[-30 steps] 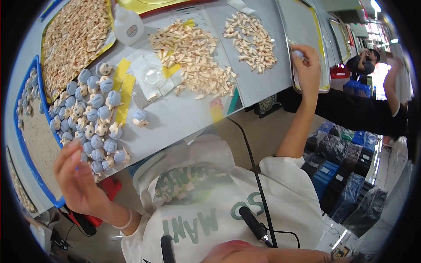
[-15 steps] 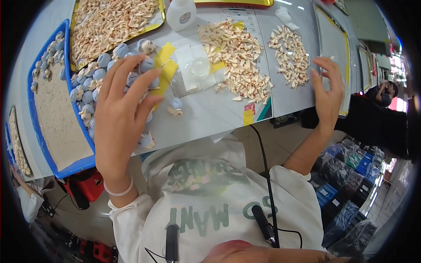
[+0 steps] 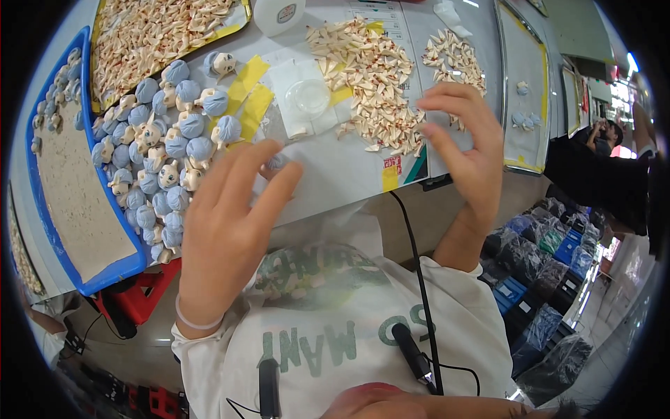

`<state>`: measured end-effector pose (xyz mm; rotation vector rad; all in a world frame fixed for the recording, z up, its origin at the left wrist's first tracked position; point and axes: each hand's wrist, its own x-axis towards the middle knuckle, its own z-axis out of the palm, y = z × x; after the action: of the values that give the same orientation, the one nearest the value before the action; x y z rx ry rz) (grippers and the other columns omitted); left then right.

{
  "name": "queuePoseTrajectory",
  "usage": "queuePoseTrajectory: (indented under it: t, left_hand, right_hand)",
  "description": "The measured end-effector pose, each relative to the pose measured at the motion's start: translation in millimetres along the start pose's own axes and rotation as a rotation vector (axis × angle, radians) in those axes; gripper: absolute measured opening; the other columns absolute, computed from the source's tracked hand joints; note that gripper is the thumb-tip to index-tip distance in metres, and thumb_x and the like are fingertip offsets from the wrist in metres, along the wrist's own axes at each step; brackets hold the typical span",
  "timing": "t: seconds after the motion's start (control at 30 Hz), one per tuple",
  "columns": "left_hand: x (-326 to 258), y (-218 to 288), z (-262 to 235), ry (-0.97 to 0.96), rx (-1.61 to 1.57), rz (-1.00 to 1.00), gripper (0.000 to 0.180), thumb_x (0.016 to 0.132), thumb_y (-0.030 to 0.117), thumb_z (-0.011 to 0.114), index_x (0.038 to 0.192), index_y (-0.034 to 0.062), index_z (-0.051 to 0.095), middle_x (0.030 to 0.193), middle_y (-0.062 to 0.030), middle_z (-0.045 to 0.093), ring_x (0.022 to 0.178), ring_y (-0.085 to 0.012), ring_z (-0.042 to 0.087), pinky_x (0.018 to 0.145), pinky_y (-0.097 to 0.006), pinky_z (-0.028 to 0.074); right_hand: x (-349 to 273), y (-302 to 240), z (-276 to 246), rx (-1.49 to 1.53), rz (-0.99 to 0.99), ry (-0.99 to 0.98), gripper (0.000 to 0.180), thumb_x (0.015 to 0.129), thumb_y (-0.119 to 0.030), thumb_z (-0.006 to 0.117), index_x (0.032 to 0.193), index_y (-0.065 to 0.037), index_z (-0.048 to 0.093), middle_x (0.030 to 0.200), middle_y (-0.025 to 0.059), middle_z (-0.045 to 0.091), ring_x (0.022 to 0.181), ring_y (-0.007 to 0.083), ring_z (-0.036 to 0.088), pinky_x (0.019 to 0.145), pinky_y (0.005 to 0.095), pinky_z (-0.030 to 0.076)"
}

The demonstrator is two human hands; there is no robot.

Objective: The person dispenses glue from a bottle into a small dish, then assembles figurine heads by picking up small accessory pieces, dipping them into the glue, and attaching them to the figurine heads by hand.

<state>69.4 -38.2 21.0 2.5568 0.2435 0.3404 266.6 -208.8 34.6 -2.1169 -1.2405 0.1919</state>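
My left hand (image 3: 234,209) hovers over the table's near edge, fingers apart and a little blurred. A single small doll head (image 3: 274,162) with blue hair lies just beyond its fingertips, partly hidden by them. To its left sits a heap of similar blue-haired doll heads (image 3: 167,143), several with painted faces turned up. My right hand (image 3: 466,143) is raised, thumb and fingers parted with nothing between them, beside a large pile of small pointed cream pieces (image 3: 373,84) with reddish tips. It partly covers a smaller pile of such pieces (image 3: 450,56).
A blue tray (image 3: 115,274) holding a tan slab and doll heads stands at left. Behind are a yellow-edged tray of pointed pieces (image 3: 160,28) and a white bottle (image 3: 279,15). A clear round dish (image 3: 307,96) lies mid-table; a yellow-edged tray (image 3: 523,140) stands right.
My left hand has moved right and nearer, off the heap of doll heads to the single one. My right hand has shifted left toward the large pile.
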Motion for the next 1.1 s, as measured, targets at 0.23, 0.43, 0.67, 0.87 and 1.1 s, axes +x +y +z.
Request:
queuePoseTrajectory:
  t: [0.23, 0.43, 0.67, 0.87, 1.1]
  left_hand:
    - [-7.2, 1.0, 3.8, 0.060, -0.344, -0.054, 0.032, 0.060, -0.007, 0.061, 0.091, 0.0013, 0.058, 0.097, -0.0123, 0.050, 0.087, -0.0240, 0.053, 0.067, -0.030, 0.047]
    - [-23.8, 1.3, 12.4, 0.214, -1.185, -0.154, 0.031, 0.066, -0.001, 0.069, 0.093, -0.0007, 0.054, 0.099, -0.0129, 0.046, 0.085, -0.0204, 0.055, 0.071, -0.032, 0.049]
    - [-28.6, 5.5, 16.4, 0.258, -1.657, -0.392, 0.036, 0.076, 0.018, 0.067, 0.101, -0.0002, 0.048, 0.100, -0.0164, 0.054, 0.083, -0.0204, 0.057, 0.073, -0.030, 0.048]
    - [-33.5, 1.9, 20.9, 0.185, -1.657, -0.337, 0.035, 0.077, 0.021, 0.066, 0.101, 0.0006, 0.051, 0.102, -0.0162, 0.056, 0.086, -0.0203, 0.057, 0.075, -0.028, 0.047]
    - [-37.6, 1.5, 24.2, 0.293, -1.538, -0.242, 0.037, 0.068, 0.006, 0.071, 0.099, -0.0009, 0.051, 0.105, -0.0152, 0.051, 0.097, -0.0228, 0.052, 0.081, -0.034, 0.045]
  right_hand:
    - [0.6, 5.4, 23.8, -0.075, -0.044, -0.038, 0.015, 0.065, -0.006, 0.063, 0.080, -0.005, 0.060, 0.079, 0.0055, 0.054, 0.075, 0.0229, 0.051, 0.066, 0.0307, 0.040]
    - [2.3, 8.2, 25.8, -0.113, -0.060, -0.073, 0.012, 0.067, -0.001, 0.062, 0.078, -0.002, 0.061, 0.078, 0.0070, 0.056, 0.072, 0.0191, 0.053, 0.062, 0.0271, 0.042]
    - [3.6, 4.7, 30.0, -0.028, -0.043, 0.011, 0.006, 0.070, -0.001, 0.058, 0.075, -0.002, 0.054, 0.074, 0.0058, 0.054, 0.068, 0.0189, 0.051, 0.059, 0.0274, 0.042]
    - [1.5, 2.3, 29.0, -0.002, -0.015, 0.102, 0.011, 0.072, 0.002, 0.057, 0.081, -0.002, 0.059, 0.077, 0.0065, 0.056, 0.062, 0.0147, 0.053, 0.057, 0.0241, 0.043]
    - [0.7, 2.5, 31.6, 0.063, -0.036, 0.075, 0.015, 0.070, 0.005, 0.058, 0.082, -0.002, 0.064, 0.076, 0.0063, 0.058, 0.063, 0.0141, 0.055, 0.055, 0.0242, 0.044]
